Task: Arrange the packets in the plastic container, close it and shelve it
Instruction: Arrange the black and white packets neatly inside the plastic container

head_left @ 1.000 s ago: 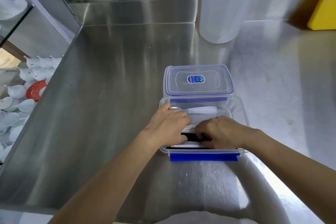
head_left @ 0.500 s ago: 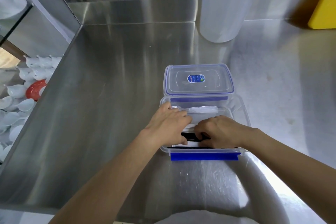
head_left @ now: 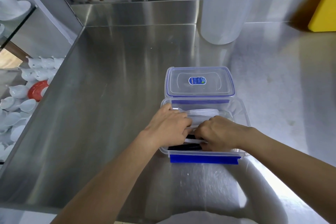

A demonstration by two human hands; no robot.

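Head view: both hands, left (head_left: pixel 168 126) and right (head_left: pixel 221 132), have fingers curled onto packets (head_left: pixel 189 141) inside the open container (head_left: pixel 241 112) on the tabletop (head_left: pixel 112 85); thin, floppy packets seem best pinched by their edges.

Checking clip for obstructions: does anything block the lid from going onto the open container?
Yes. Both hands, the left hand and right hand, are inside the open container on the packets. The lid lies just behind it.
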